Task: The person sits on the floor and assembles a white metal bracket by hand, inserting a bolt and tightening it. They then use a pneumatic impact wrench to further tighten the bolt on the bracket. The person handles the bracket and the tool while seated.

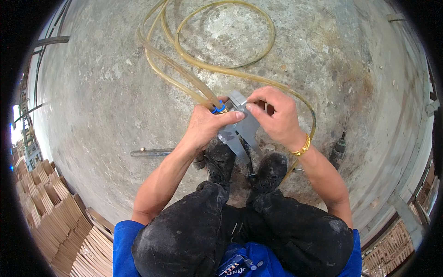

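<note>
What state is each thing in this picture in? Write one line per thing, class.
Left hand: closed on the grey metal part
Right hand: curled at the part's edge, grip unclear
Floor: stained
Yellowish hoses: trailing over the floor, one looped
Black tool: lying down
Bracelet: worn, right wrist
Trousers: marked whitish
Brown boards: stacked

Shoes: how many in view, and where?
2. Left black shoe: below the left hand in the picture, partly hidden behind the grey metal part. Right black shoe: below the right hand. No third one shows.
</note>
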Action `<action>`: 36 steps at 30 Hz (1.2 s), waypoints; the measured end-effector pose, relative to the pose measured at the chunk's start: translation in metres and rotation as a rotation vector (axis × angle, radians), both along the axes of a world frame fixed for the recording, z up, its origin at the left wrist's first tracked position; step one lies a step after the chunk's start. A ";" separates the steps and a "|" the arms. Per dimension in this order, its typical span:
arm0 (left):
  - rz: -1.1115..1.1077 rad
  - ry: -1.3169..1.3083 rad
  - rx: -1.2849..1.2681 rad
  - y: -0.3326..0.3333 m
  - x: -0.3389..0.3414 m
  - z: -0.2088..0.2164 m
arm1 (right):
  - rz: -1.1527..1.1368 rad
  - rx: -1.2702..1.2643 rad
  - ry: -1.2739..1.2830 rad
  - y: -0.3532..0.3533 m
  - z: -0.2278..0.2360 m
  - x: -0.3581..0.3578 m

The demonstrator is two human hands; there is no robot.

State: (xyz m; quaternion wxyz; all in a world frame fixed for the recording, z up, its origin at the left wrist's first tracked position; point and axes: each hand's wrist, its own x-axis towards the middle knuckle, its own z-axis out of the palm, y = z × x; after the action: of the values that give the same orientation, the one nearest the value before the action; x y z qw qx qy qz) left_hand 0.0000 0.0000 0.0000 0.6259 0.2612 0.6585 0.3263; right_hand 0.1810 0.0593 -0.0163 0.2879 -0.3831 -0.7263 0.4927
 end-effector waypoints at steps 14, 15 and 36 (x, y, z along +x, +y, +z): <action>0.095 -0.027 0.005 -0.005 -0.019 -0.016 | -0.325 -0.230 -0.517 0.024 -0.049 0.030; 0.098 -0.035 0.000 -0.005 -0.017 -0.016 | -0.368 -0.085 -0.493 0.033 -0.059 0.035; 0.093 -0.160 0.000 -0.002 -0.012 0.002 | -0.114 -0.183 -0.135 0.026 -0.024 0.017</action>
State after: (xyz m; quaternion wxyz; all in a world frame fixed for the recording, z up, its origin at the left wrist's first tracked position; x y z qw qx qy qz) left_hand -0.0122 -0.0021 0.0023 0.6607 0.2034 0.6178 0.3748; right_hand 0.1983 0.0857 -0.0401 0.2297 -0.4808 -0.6733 0.5126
